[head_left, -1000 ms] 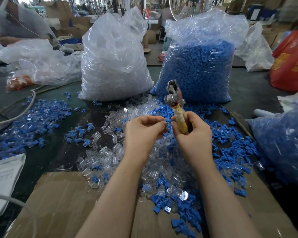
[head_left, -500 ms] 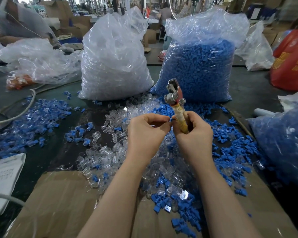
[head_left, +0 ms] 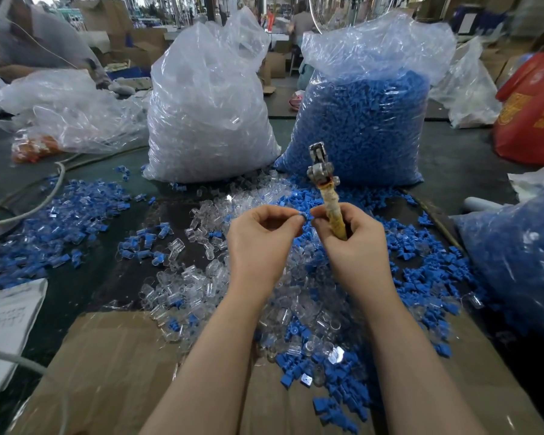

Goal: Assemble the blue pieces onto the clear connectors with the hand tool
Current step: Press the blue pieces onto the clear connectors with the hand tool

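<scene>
The right hand (head_left: 352, 243) grips the hand tool (head_left: 328, 196) upright, its metal head toward twelve o'clock, while at nine o'clock from it the left hand (head_left: 264, 243) pinches a small blue piece (head_left: 302, 217), mostly hidden by fingertips, above mixed clear connectors (head_left: 201, 277).

Straight ahead two tall bags block the way: the clear bag (head_left: 211, 102) and the blue bag (head_left: 361, 120), with only a narrow gap between them. A third blue bag (head_left: 515, 262) closes the right side. Loose parts (head_left: 296, 309) cover the table middle. The cardboard (head_left: 107, 372) near the left is bare, and the dark table (head_left: 69, 287) beside it too.
</scene>
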The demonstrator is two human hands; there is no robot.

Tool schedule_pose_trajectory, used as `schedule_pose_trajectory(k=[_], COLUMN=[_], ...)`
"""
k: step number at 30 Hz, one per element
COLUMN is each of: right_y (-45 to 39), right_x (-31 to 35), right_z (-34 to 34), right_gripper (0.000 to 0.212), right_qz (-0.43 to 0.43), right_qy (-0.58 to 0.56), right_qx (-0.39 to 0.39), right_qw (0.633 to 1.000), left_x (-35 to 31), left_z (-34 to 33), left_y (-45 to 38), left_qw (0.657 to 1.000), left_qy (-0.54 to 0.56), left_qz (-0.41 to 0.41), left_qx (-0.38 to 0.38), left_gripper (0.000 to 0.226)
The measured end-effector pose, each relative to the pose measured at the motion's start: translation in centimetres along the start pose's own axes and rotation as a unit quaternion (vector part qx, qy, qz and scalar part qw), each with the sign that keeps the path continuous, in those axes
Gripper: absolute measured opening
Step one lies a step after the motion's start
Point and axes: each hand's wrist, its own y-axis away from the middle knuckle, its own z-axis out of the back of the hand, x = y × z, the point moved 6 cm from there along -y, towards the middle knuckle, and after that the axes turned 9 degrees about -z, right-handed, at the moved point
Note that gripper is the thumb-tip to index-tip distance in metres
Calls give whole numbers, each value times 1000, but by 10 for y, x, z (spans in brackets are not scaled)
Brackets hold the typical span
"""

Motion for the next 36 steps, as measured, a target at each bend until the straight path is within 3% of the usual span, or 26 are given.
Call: schedule_pose_trajectory(k=[8, 14, 23, 36], right_y=[-4, -3, 4, 4], right_x=[-9, -10, 9, 4], right_z=[3, 3, -1, -3], right_gripper=[2, 5, 14, 13], right_qz=[-23, -37, 11, -6], right_qy=[73, 63, -15, -8], right_qx=[0, 59, 14, 11], right_qw=[997, 996, 1000, 1000], left_x=[-3, -9, -13, -13], left_z=[5, 12, 4, -3], left_y=[-1, -4, 0, 3], left_qw=[994, 991, 997, 993], left_qy=[111, 130, -17, -42], left_qz=[20, -1, -72, -111], left_qx=[-14, -36, -24, -16], left_gripper=[10, 10, 22, 30])
